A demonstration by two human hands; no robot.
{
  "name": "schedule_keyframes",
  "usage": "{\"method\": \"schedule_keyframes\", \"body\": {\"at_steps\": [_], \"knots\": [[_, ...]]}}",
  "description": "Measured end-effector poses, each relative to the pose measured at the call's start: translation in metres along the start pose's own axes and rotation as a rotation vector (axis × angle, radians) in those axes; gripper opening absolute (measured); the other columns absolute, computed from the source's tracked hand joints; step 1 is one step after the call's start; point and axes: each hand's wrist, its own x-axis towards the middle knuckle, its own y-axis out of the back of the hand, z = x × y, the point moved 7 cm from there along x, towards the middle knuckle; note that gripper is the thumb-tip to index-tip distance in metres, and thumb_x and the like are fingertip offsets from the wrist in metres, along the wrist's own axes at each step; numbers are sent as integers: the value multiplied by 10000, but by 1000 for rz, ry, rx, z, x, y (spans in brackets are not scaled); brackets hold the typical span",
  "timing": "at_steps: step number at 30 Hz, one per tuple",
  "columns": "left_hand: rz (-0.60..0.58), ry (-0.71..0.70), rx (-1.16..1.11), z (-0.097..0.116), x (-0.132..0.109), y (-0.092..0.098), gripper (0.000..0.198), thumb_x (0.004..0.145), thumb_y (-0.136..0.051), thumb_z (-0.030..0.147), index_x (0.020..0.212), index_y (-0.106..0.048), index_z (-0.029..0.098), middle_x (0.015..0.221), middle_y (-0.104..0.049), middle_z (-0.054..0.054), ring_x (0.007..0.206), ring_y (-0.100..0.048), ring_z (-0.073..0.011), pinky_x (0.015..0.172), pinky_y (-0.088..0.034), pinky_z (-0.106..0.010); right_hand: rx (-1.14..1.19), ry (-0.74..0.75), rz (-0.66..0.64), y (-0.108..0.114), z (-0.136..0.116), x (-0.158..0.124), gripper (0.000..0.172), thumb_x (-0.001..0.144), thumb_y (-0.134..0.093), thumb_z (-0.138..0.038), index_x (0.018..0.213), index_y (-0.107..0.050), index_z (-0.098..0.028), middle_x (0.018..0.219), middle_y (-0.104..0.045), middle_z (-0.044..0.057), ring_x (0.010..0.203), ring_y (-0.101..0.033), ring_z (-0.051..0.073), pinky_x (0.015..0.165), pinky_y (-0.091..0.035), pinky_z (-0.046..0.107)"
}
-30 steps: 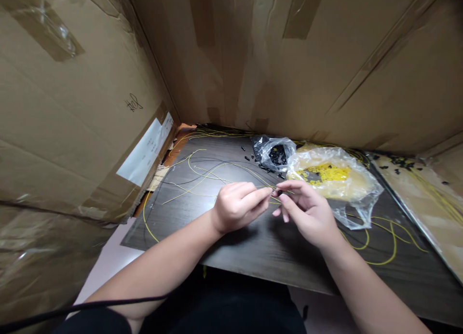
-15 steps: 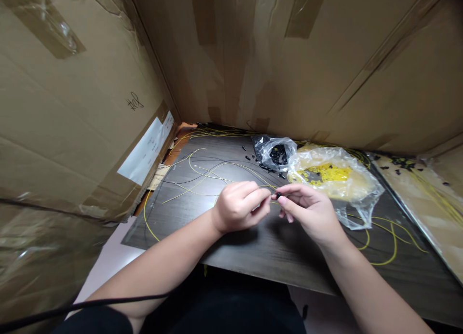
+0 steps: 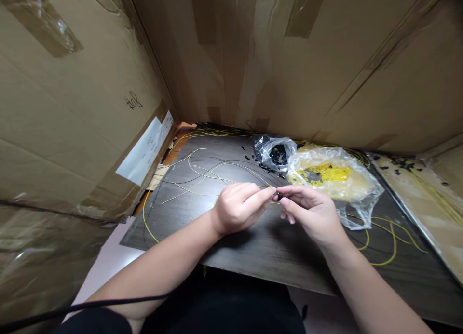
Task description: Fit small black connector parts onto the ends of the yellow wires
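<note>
A dark wood-grain surface (image 3: 253, 247) is strewn with loose yellow wires (image 3: 202, 172) and thin black wires (image 3: 188, 177). Two clear plastic bags, one of black parts (image 3: 277, 153) and one of yellow parts (image 3: 333, 177), are laid at its far edge, with loose black pieces (image 3: 249, 156) scattered nearby.

The scene is dimly and warmly lit, with soft light falling from above and behind the camera; the cardboard walls (image 3: 289, 59) take on a brownish cast. Faint, diffuse shadows lie on the dark worktop (image 3: 253, 247) under the left hand (image 3: 237, 208) and right hand (image 3: 311, 213). Small glare shows on the clear plastic bag (image 3: 336, 177) and on the tape strip (image 3: 47, 25) at the upper left. Wide-angle distortion bends the edges outward, and the lower corners are soft. The fine wires (image 3: 202, 172) look thin but fairly sharp.
</note>
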Motion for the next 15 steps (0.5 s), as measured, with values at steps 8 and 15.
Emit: {"method": "schedule_keyframes", "body": {"at_steps": [8,15], "knots": [[-37,-41,35,3,-1,-1,258,918,-589,138,1175,-615,135,677,-623,20,574,-559,-92,536,-429,-232,21,6,36,5,2,-1,208,827,-789,-287,979,-679,-198,711,-650,2,521,-612,118,428,-467,231],[-29,-44,3,3,-1,-1,233,908,-604,136,1139,-630,135,675,-615,19,567,-539,-91,539,-421,-229,-4,114,32,2,-8,-2,140,880,-731,-238,1002,-663,-240,902,-639,13,545,-605,91,461,-493,235]]}}
